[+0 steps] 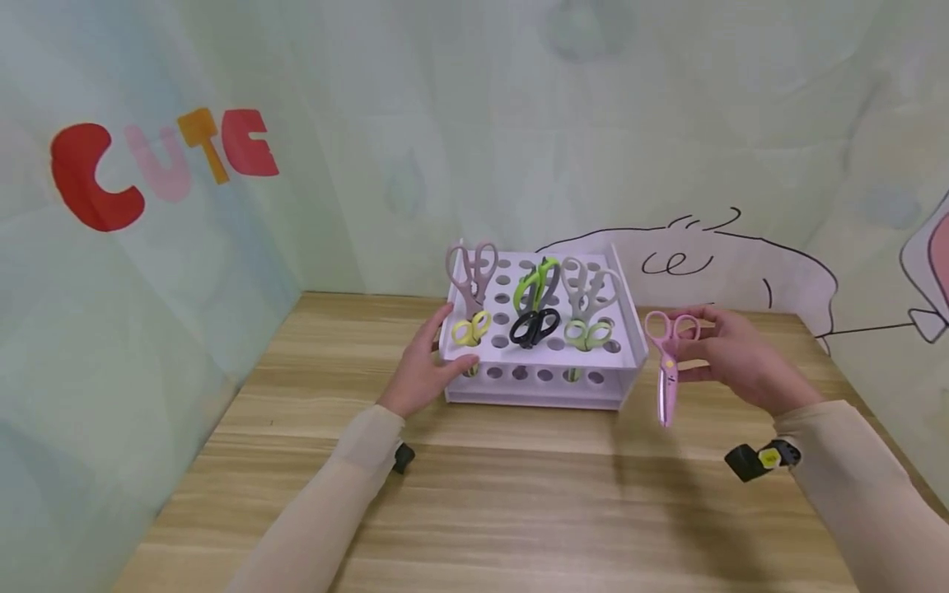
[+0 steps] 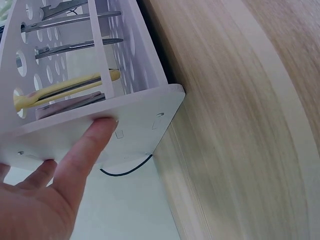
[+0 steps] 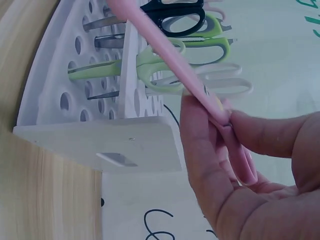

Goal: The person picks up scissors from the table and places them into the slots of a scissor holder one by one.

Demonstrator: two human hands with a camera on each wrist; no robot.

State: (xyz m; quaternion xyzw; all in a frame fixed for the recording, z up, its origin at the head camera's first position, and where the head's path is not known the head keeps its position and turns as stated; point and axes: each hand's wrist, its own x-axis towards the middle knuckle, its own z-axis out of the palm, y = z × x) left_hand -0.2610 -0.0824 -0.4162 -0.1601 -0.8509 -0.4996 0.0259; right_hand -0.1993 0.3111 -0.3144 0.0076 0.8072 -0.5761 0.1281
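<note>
A white rack [image 1: 530,356] with rows of round holes holds several scissors upright. My left hand [image 1: 423,373] rests against the rack's left side; in the left wrist view its outstretched fingers touch the outer side panel [image 2: 135,122]. To the right of the rack, my right hand [image 1: 730,354] pinches pink scissors [image 1: 668,371] near the handles, blades pointing down. They hang apart from the rack. In the rack stand yellow scissors [image 1: 472,328], black scissors [image 1: 535,327], pale green scissors [image 1: 588,334], mauve scissors [image 1: 472,276], bright green scissors [image 1: 535,285] and light grey scissors [image 1: 588,290].
The rack stands on a wood-grain table [image 1: 519,494], near its back edge. Behind and to the left hangs a pale curtain-like backdrop [image 1: 445,123] with coloured letters and line drawings. Dark straps with small devices sit at both wrists, such as the right wrist device [image 1: 764,458].
</note>
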